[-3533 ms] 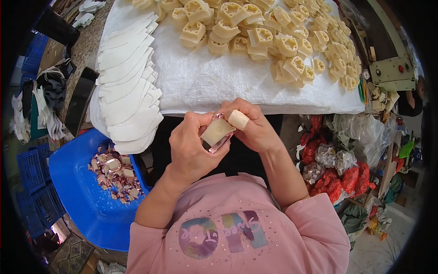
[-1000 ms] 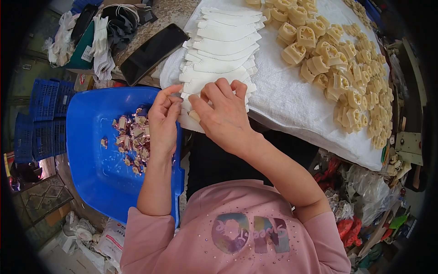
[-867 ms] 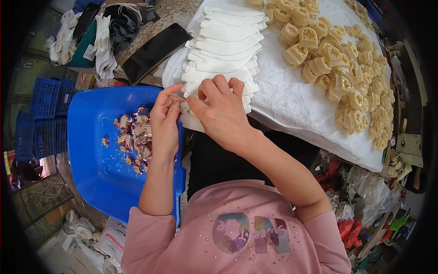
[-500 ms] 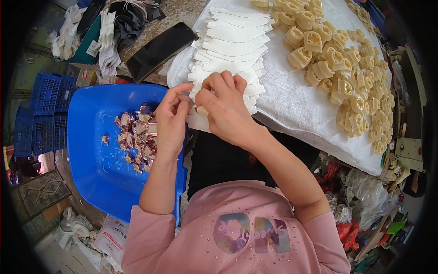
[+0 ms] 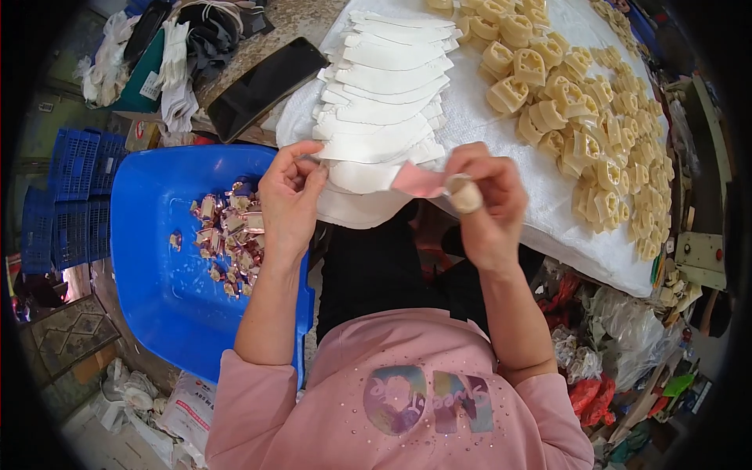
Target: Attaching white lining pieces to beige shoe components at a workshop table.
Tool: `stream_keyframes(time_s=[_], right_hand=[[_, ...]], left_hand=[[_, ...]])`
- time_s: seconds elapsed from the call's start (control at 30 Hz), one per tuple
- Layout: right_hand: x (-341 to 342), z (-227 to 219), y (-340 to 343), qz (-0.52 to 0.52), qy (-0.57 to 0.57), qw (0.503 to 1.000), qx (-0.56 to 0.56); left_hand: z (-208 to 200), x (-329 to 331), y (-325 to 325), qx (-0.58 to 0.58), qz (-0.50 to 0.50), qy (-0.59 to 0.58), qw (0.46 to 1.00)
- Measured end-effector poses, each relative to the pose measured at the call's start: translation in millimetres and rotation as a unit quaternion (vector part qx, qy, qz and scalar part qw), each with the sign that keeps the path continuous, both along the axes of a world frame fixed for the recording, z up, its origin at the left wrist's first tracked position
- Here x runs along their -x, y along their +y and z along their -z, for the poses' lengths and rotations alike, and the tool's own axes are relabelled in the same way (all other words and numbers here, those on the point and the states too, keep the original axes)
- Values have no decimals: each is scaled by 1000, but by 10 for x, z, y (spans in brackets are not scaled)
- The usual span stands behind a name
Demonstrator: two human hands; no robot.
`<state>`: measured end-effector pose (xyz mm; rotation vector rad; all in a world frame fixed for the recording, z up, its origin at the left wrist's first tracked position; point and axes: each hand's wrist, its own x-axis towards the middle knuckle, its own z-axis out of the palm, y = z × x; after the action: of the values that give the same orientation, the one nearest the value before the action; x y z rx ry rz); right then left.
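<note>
Curved white strips (image 5: 392, 82) lie in an overlapping row on white woven cloth. My right hand (image 5: 489, 204) pinches the right end of a strip (image 5: 417, 180), whose turned-up part shows pink. A pale cap-like cover (image 5: 464, 194) sits at the thumb of that hand, which is slightly blurred. My left hand (image 5: 291, 192) rests at the left end of the nearest strips, thumb and forefinger close together at their edge. Whether it grips one strip or only presses on it is hard to see.
Left of me stands a blue tub (image 5: 149, 290) holding shiny pink-and-beige pieces (image 5: 231, 235). Many hollow beige plastic pieces (image 5: 572, 110) are heaped on the cloth (image 5: 486, 145) at right. A black phone (image 5: 266, 88) and white gloves (image 5: 176, 70) lie at the far left.
My right hand has moved right, away from my left hand, with the strip's end, and pink now shows. My left hand has stayed near the strips' left end.
</note>
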<state>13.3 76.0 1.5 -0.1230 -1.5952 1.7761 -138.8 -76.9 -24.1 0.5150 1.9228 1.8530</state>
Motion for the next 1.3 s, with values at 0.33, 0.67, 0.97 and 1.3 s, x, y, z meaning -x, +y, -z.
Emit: stream_keyframes(time_s=[0.33, 0.67, 0.97, 1.3], right_hand=[[-451, -283, 297, 134, 41, 984, -111], [-854, -347, 328, 99, -86, 974, -185], [-1678, -135, 927, 496, -420, 626, -430], [-1499, 250, 844, 502, -144, 716, -464]], left_hand=[[-349, -491, 235, 89, -2, 441, 893], [-215, -1069, 819, -64, 284, 293, 911], [-199, -1058, 824, -34, 300, -77, 950], [-182, -1009, 784, -31, 286, -56, 956]])
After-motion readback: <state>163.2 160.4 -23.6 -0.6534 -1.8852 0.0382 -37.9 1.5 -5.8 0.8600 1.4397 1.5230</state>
